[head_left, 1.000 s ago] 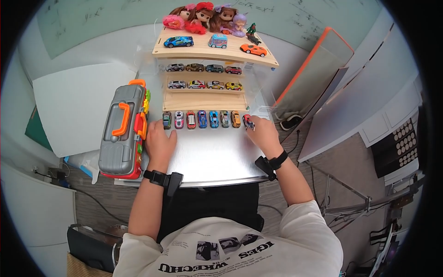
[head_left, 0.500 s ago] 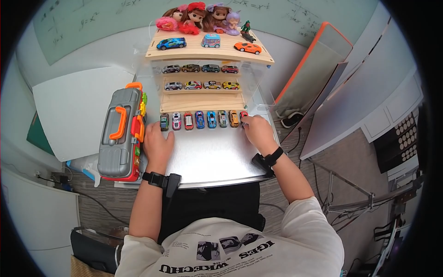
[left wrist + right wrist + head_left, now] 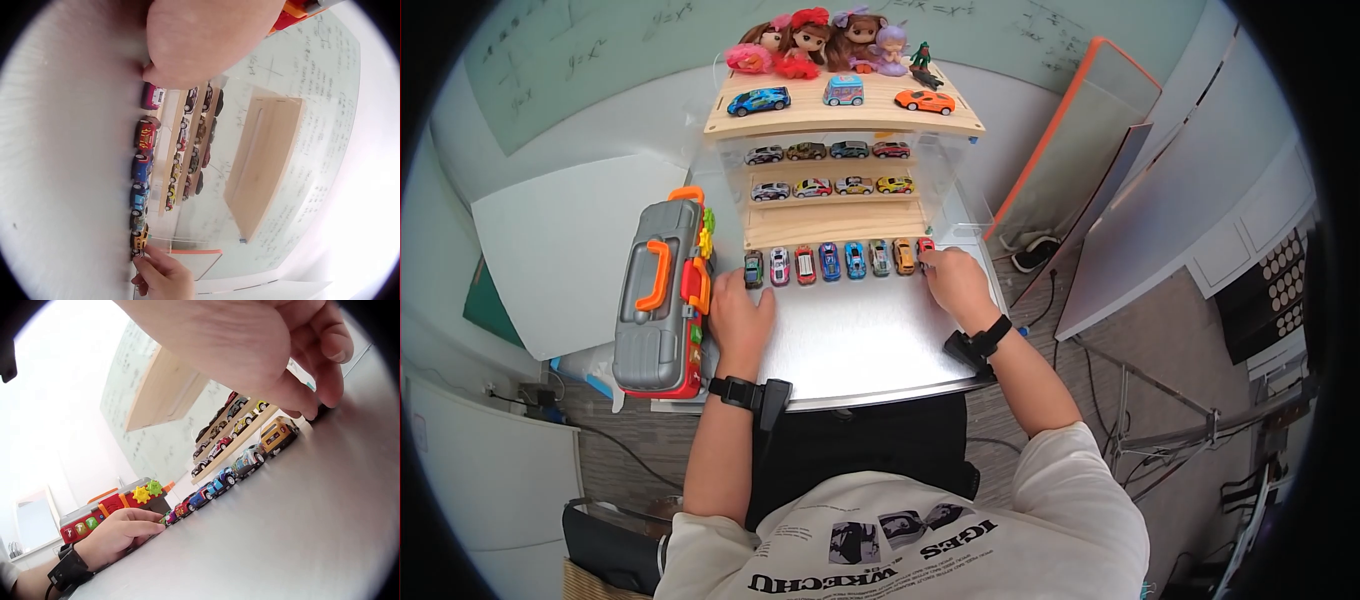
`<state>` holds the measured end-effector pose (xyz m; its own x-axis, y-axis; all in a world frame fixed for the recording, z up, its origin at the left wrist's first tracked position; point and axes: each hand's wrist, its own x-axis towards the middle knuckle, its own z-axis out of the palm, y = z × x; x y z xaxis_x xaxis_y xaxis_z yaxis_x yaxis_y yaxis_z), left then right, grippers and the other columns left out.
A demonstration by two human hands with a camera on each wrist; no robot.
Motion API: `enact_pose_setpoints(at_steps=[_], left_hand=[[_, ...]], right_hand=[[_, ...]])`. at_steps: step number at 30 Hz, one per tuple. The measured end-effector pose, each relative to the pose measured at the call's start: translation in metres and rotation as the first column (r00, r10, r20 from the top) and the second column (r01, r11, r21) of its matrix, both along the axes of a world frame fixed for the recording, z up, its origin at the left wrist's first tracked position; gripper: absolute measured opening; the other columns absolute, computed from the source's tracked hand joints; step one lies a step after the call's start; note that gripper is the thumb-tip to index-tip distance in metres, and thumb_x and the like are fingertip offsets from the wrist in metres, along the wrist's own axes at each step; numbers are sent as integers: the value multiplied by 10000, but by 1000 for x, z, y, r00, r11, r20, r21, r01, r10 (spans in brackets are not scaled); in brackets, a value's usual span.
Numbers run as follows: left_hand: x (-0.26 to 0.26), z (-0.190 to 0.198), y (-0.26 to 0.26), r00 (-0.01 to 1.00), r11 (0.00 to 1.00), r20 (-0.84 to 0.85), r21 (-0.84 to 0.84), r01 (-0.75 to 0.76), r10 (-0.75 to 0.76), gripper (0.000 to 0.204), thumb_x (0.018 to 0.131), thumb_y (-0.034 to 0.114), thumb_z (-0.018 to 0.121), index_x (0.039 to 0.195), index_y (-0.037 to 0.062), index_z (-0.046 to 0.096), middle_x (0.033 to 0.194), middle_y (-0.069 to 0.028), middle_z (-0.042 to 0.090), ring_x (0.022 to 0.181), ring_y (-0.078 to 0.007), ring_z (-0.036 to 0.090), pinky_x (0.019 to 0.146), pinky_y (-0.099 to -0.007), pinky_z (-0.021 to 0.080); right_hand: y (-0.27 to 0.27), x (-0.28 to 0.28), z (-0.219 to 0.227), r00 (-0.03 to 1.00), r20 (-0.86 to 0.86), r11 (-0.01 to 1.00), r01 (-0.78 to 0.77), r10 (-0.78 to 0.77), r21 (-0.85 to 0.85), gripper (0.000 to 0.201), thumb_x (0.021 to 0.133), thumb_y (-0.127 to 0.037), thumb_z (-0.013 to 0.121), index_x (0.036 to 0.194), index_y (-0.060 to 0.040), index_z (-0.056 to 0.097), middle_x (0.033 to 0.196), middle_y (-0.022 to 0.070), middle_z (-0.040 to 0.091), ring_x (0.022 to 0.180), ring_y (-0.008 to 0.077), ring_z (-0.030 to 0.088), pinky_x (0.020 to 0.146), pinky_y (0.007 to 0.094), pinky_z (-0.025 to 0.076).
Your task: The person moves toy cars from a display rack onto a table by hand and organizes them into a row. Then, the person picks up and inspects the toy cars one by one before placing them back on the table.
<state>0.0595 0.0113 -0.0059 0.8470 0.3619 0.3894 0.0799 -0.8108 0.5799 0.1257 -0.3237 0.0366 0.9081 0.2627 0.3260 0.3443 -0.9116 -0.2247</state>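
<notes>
Several toy cars stand side by side in a row on the metal tabletop [image 3: 850,340]. At the row's right end, the right hand [image 3: 962,288] pinches a red car [image 3: 925,246], beside an orange-yellow car [image 3: 903,256]. The right wrist view shows the right hand [image 3: 269,356] from close by, its fingers curled down over a dark part of that car. At the other end, the fingers of the left hand [image 3: 741,318] touch a dark green car [image 3: 754,268], with the thumb held apart. The left hand [image 3: 119,534] has its fingers extended in the right wrist view.
Behind the row stands a wooden shelf [image 3: 835,236] with two tiers of small cars; three larger vehicles and several dolls [image 3: 808,45] sit on top. A grey and red toolbox [image 3: 650,330] stands left of the left hand. An orange-edged panel [image 3: 1065,140] leans at the right.
The red car has gone from slanted to nearly straight and sits closer to the orange-yellow one, the right hand moving with it. The left hand stays at the green car. The head view has shifted slightly.
</notes>
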Motion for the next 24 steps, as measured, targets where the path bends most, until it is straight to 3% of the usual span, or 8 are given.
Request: enact_pose_setpoints(at_steps=[24], left_hand=[[0,-3,1,1000,999,16,43,-2,2,501,847,203,771,1269,-40,652,1250,-225,637,1156,-419,630,996,-478,516]], right_hand=[[2,-1,3,1000,-26,999,14,-15,-38,217,923,-92,621,1052,-109,796,933,208,720,851,390,721,761,485,591]])
